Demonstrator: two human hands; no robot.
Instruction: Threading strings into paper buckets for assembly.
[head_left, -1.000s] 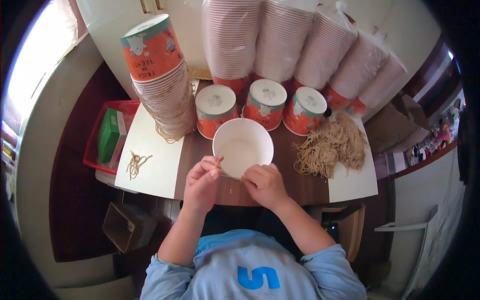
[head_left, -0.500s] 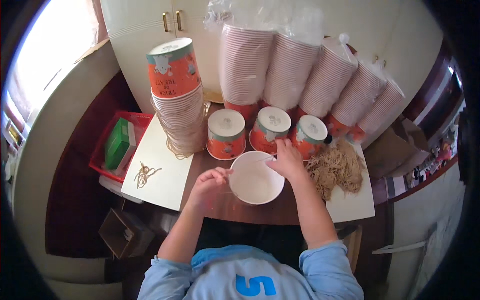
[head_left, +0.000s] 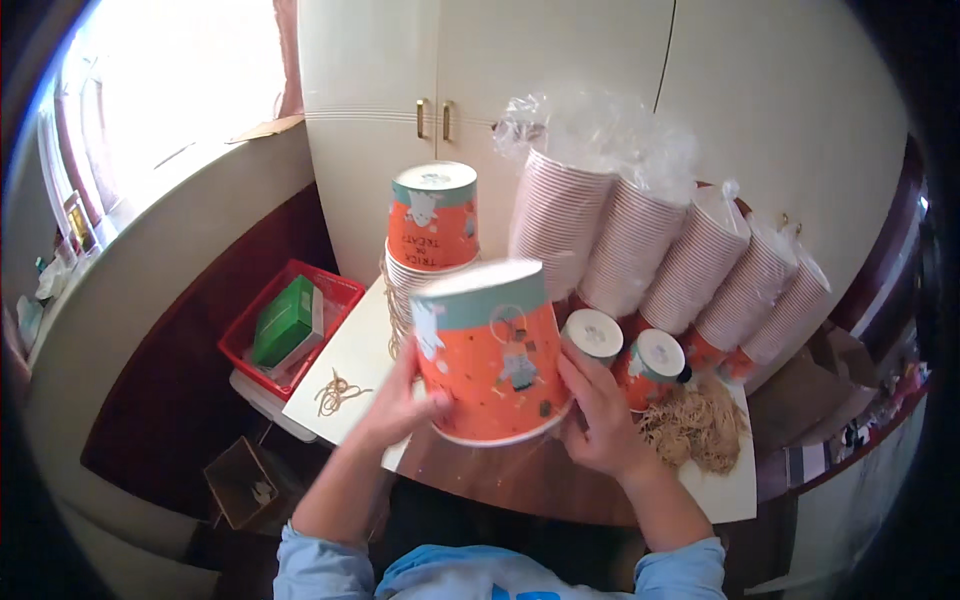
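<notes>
An orange paper bucket (head_left: 495,370) with a green band and cartoon figures hangs upside down above the table, its white rim at the bottom. My left hand (head_left: 395,405) grips its left side, fingers partly behind it. On the right side my right hand (head_left: 600,415) holds the same bucket near the rim. Behind it stands a tall stack of nested buckets (head_left: 435,235), bottoms up, with twine loops along its left side. Two more upturned buckets, one with a white base (head_left: 595,332) and one beside it (head_left: 650,368), stand behind my right hand.
Several tall bucket stacks in clear plastic (head_left: 640,240) line the back. A tangled twine heap (head_left: 695,425) lies right; a few twine loops (head_left: 340,393) lie left. A red basket (head_left: 347,290) holds a green box (head_left: 287,320). A cardboard box (head_left: 245,480) sits lower left.
The bucket, mouth up on the table before, is now lifted and turned upside down between both hands. My view has shifted, and the held bucket now blocks part of the back row.
</notes>
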